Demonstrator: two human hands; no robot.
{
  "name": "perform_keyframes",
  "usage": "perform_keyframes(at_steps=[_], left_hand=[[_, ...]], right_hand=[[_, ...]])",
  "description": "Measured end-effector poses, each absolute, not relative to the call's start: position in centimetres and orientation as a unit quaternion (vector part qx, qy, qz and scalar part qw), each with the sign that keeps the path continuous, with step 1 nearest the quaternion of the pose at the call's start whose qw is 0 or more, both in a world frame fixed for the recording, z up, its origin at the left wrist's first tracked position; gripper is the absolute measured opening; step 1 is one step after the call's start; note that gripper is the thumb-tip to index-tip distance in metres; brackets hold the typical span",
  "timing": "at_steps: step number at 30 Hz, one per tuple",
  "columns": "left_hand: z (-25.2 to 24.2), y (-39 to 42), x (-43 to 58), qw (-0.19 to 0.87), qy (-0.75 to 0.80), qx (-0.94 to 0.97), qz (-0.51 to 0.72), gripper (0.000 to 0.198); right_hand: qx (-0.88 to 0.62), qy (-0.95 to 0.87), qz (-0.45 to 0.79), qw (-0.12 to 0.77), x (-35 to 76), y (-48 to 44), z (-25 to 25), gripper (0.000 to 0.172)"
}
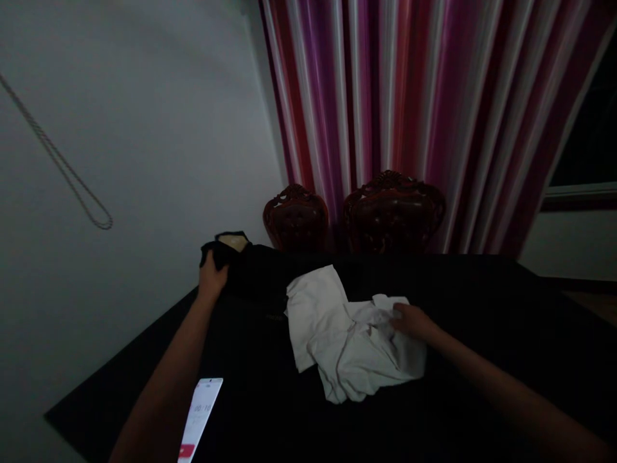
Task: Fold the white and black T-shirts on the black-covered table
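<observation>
A crumpled white garment (347, 337) lies in the middle of a table under a black cloth (482, 334). My right hand (409, 320) rests on its right part, fingers closed into the white fabric. At the far left corner my left hand (211, 275) grips a black garment (250, 263), whose light inner label or lining shows at the top. The room is dim, so the black garment's outline blends into the dark table.
A lit phone (201, 418) lies on the table by my left forearm near the front left edge. Two carved dark-red chairs (354, 215) stand behind the table before a purple, red and white striped curtain (409, 96). A cord (62, 167) hangs on the white wall at left.
</observation>
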State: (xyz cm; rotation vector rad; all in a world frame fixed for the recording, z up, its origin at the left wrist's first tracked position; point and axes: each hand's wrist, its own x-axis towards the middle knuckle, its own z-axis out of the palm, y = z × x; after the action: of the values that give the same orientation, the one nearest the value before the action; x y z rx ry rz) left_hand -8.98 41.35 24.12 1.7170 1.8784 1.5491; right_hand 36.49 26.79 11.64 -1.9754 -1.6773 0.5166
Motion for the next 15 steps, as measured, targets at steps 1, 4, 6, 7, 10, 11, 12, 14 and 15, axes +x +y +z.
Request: perform_keyframes(at_steps=[1, 4, 6, 7, 10, 11, 12, 14, 15], left_hand=[[22.3, 41.4, -8.7, 0.111, 0.635, 0.582, 0.495, 0.054], [17.3, 41.6, -7.8, 0.176, 0.659, 0.583, 0.442, 0.048], [15.5, 41.7, -8.1, 0.191, 0.676, 0.566, 0.431, 0.048], [15.1, 41.7, -8.5, 0.187, 0.686, 0.555, 0.432, 0.049], [15.7, 40.5, -10.3, 0.138, 0.709, 0.526, 0.449, 0.052], [16.0, 39.6, -10.5, 0.112, 0.712, 0.521, 0.457, 0.052], [16.3, 38.4, -10.4, 0.087, 0.711, 0.521, 0.464, 0.051], [16.1, 35.5, -8.7, 0.030, 0.677, 0.564, 0.472, 0.048], [15.6, 33.8, -7.2, 0.001, 0.642, 0.604, 0.472, 0.045]], right_hand=[[-0.704, -0.624, 0.206, 0.269, 34.9, 27.8, 13.5, 0.025], [-0.616, -0.662, 0.256, 0.342, 28.6, 31.6, 19.9, 0.033], [-0.505, -0.703, 0.301, 0.401, 24.8, 33.8, 23.5, 0.042], [-0.453, -0.724, 0.310, 0.418, 23.4, 34.5, 24.7, 0.047], [-0.420, -0.782, 0.262, 0.380, 22.7, 34.7, 24.4, 0.039], [-0.444, -0.793, 0.237, 0.344, 23.3, 34.2, 23.0, 0.034], [-0.465, -0.799, 0.222, 0.308, 24.2, 33.4, 21.1, 0.033], [-0.489, -0.806, 0.220, 0.252, 25.8, 31.6, 16.4, 0.047], [-0.502, -0.807, 0.212, 0.228, 26.4, 30.7, 14.1, 0.055]])
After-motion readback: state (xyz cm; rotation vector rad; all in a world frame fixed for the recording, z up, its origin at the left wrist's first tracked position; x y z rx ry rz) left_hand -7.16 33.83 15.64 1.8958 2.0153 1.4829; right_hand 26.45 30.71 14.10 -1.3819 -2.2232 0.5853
